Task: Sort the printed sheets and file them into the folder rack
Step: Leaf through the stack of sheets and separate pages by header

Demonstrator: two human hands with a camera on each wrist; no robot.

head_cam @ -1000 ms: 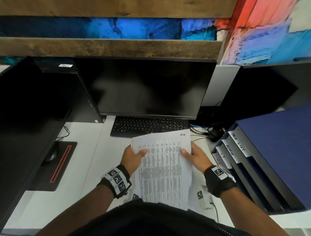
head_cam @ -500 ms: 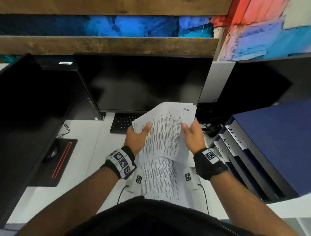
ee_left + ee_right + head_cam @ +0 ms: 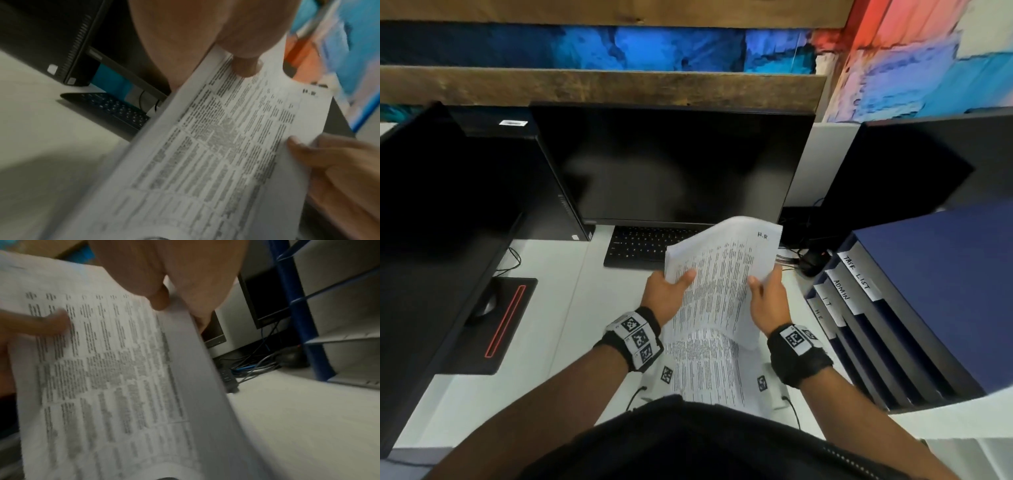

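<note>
Left hand (image 3: 667, 294) gripping the left edge of a stack of white printed sheets (image 3: 722, 274), thumb (image 3: 244, 68) pressed flat on the printed face, fingers hidden behind. Right hand (image 3: 767, 301) gripping the right edge the same way, thumb (image 3: 158, 298) on top near the margin. Both wrists wrapped in black bands bearing square black-and-white markers (image 3: 635, 337). Sheets raised off the desk, tilted up toward the head camera, densely printed in table rows, with "H.R." handwritten at the top right corner (image 3: 762, 235); lower part curling down toward the body.

Below the raised stack, flat on the white desk (image 3: 551, 308): further printed paper (image 3: 705, 370), with small square markers at either side.

Just right of the right hand: dark blue folder rack (image 3: 893, 308) with stepped slots, white labels reading "TASK LIST" (image 3: 856, 274), "ADMIN" (image 3: 841, 289), "IT" (image 3: 826, 301), and a lowest one partly cut off, seemingly "HR" (image 3: 818, 313).

Behind the sheets: black keyboard (image 3: 640, 245), its right end covered by the paper, and a dark, switched-off monitor (image 3: 671, 164). Between keyboard and rack: a tangle of cables (image 3: 791, 258) and a small black object, too dim to identify. Far left: second black screen (image 3: 431, 222), black mouse (image 3: 486, 303) on a black pad with a red stripe (image 3: 505, 322). Above: wooden shelf board (image 3: 599, 87) against a blue and red painted wall.
</note>
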